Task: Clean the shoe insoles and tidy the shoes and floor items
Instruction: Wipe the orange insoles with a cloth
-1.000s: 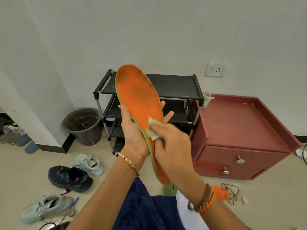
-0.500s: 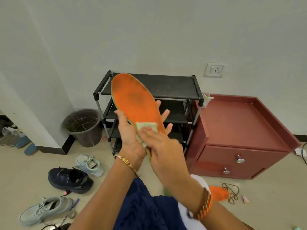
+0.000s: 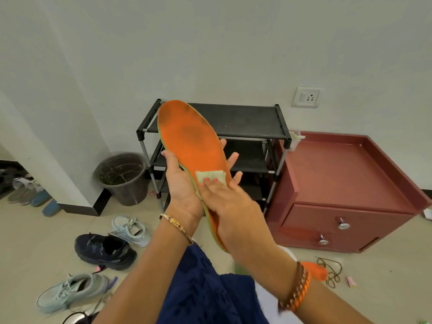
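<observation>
An orange insole (image 3: 190, 136) with a green edge and dark smudges near its toe stands upright in front of me. My left hand (image 3: 182, 183) holds it from behind, thumb on its left edge and fingertips showing past its right edge. My right hand (image 3: 231, 206) presses a small pale green cloth (image 3: 210, 177) flat against the insole's middle with straight fingers. A second orange insole (image 3: 314, 270) lies on the floor, partly hidden behind my right wrist.
A black shoe rack (image 3: 236, 122) stands against the wall, a red two-drawer cabinet (image 3: 343, 190) to its right, a dark bucket (image 3: 121, 178) to its left. Two pale green sneakers (image 3: 131, 230) (image 3: 70, 292) and a navy sneaker (image 3: 105, 250) lie on the floor left. Brown laces (image 3: 330, 271) lie right.
The insole dropped a little and tilted left, then back. My right hand slid the cloth up the insole from its lower part toward the middle.
</observation>
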